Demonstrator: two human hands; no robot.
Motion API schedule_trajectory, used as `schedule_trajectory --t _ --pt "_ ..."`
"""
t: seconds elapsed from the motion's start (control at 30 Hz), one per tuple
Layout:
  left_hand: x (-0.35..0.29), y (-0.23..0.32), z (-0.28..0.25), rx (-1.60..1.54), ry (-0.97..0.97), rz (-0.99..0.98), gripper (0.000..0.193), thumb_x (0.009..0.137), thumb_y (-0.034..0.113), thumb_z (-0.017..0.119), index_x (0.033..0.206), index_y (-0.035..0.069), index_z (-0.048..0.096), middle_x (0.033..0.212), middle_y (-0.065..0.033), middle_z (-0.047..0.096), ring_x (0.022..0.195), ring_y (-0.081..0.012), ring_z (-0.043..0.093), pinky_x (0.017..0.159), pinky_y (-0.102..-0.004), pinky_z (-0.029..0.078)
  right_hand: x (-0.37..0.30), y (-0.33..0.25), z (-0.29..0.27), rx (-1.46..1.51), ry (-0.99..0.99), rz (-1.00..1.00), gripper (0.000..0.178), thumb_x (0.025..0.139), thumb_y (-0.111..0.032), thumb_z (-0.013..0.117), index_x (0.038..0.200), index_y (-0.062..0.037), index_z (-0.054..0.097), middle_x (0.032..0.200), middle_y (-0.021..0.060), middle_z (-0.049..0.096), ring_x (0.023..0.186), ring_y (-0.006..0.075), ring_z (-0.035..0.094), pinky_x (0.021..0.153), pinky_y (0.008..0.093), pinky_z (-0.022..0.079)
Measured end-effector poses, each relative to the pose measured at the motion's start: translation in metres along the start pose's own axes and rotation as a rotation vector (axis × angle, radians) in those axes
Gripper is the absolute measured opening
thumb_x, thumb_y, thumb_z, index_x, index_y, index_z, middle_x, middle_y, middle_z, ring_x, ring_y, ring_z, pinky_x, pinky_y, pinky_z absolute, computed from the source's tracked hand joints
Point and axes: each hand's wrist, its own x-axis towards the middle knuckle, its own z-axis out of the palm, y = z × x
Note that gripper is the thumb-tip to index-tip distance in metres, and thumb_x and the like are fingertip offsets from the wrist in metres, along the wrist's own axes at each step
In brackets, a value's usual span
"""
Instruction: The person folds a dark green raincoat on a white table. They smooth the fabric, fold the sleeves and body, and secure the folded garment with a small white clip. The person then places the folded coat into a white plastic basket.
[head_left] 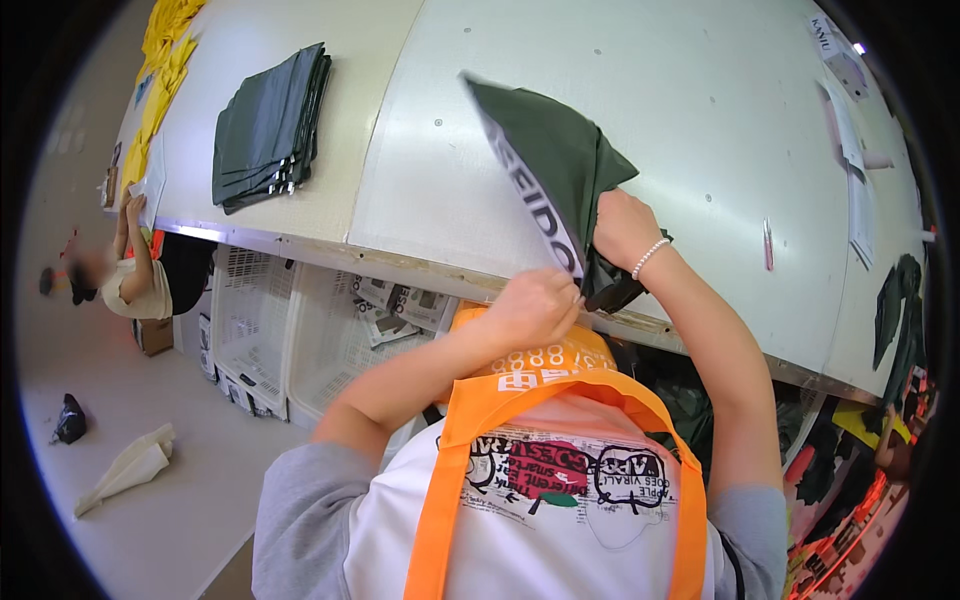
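At the near edge of the table I hold a dark green folded piece of cloth [545,130] with a white lettered band along its left side. Its far corner sticks up and is slightly blurred. My right hand [625,232], wearing a beaded bracelet, is closed on the bunched right side of the cloth. The fingers of my left hand [537,303] pinch the lower end, by the white band; the exact grip is partly hidden. Below the hands a dark, shiny fold hangs over the table edge.
A stack of dark green folded packs [265,130] lies on the table [660,70] at left. A pen [768,245] lies at right, near papers [860,215]. White crates [250,325] stand underneath, one holding printed packages [400,305]. Another person [145,285] works at far left beside yellow cloth [165,60].
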Motion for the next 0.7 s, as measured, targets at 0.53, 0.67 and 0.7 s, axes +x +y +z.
schedule_trajectory --t 0.53,0.67,0.7 --pt "0.091 -0.003 -0.001 0.544 -0.265 0.01 0.009 0.07 0.017 0.062 0.067 0.008 0.063 0.066 -0.0088 0.059 0.063 -0.0293 0.061 0.057 -0.0385 0.051 -0.019 -0.059 -0.009 -0.042 -0.031 0.067 0.015 0.077 -0.018 0.062 0.081 -0.0053 0.068 0.109 0.0173 0.06 0.089 0.0276 0.064 0.077 0.0355 0.05" --pt "0.078 0.004 -0.016 0.23 -0.153 0.066 0.021 0.071 0.012 0.061 0.091 0.009 0.067 0.087 -0.0064 0.06 0.089 -0.0262 0.058 0.079 -0.0352 0.047 0.011 0.003 0.034 0.511 0.413 -0.139 0.02 0.084 -0.018 0.057 0.093 -0.0027 0.065 0.112 0.0178 0.06 0.1 0.0295 0.06 0.083 0.0359 0.048" --pt "0.081 0.001 -0.033 0.107 -0.036 0.154 0.033 0.071 0.01 0.061 0.104 0.009 0.064 0.098 -0.0089 0.059 0.097 -0.0275 0.056 0.086 -0.0364 0.045 0.02 0.025 0.045 0.648 0.529 -0.198 0.021 0.086 -0.018 0.055 0.096 -0.0021 0.064 0.113 0.0179 0.06 0.102 0.03 0.059 0.085 0.036 0.048"
